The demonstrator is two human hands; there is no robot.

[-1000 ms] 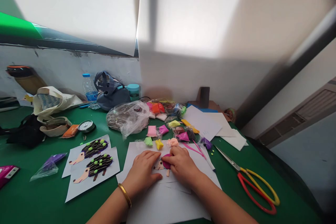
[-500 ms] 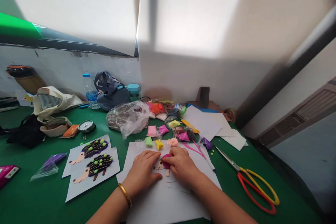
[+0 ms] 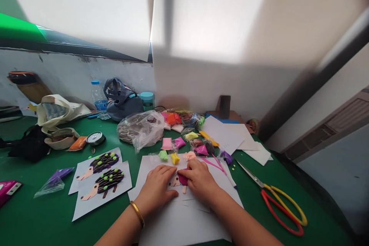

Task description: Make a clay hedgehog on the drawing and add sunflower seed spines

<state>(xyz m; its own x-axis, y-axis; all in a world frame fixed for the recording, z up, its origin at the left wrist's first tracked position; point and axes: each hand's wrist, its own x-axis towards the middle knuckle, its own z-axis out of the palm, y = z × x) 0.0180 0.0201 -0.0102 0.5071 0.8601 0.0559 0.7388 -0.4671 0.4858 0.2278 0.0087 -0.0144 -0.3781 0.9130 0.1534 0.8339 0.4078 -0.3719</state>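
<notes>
On white paper [image 3: 184, 219] on the green worktop [image 3: 34, 215], the right hand [image 3: 198, 181] presses down on a magenta clay piece [image 3: 182, 179] on a small hedgehog shape [image 3: 174, 181]. The spread left hand [image 3: 155, 185] lies just beside. Two clay hedgehog cards [image 3: 100, 182] lie further left, scissors [image 3: 266, 189] right.

**No readable text**

The water bottle [image 3: 97, 96] carries a blue label, but any print on it is too small and blurred to read. The pink case [image 3: 9, 192] at the table's left edge shows white marks that cannot be made out. The clay packets [image 3: 201, 150] show no legible print through their creased plastic. The scissors [image 3: 281, 209] show no legible brand or numbers on their blades or handles.
</notes>
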